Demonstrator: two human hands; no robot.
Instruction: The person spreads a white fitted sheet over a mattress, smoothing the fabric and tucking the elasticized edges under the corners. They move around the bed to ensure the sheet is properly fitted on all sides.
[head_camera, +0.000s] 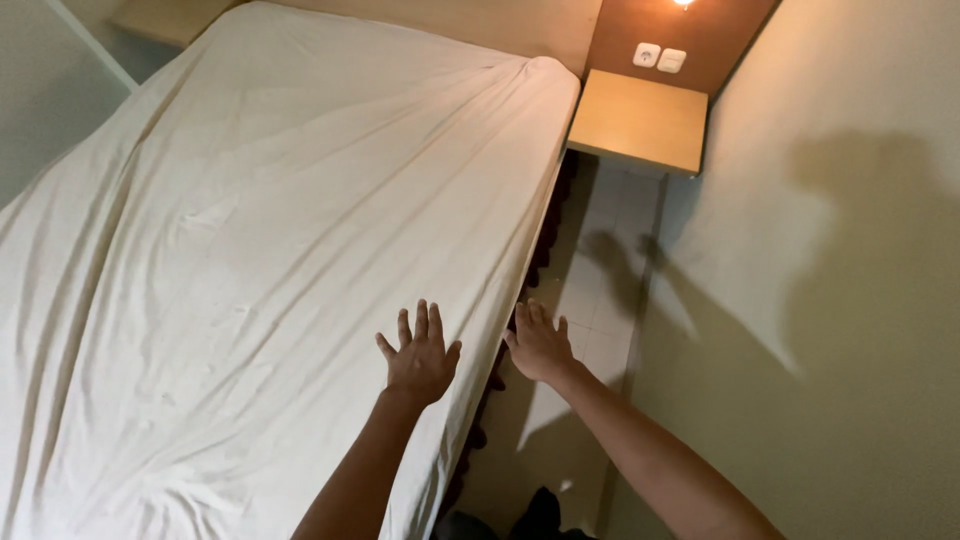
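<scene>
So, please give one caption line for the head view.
Left hand flat on the white bed sheet, right hand at the mattress edge beside a wooden nightstand.

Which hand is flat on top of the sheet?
The left hand, fingers spread on top of the white sheet. The right hand is off the top, at the mattress's side edge over the floor gap.

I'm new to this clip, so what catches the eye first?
A wide cream sheet fills the left, stretched over the bed. Low in the middle, the left hand lies spread on it and the right hand is at its side edge. A wooden shelf hangs top right.
</scene>
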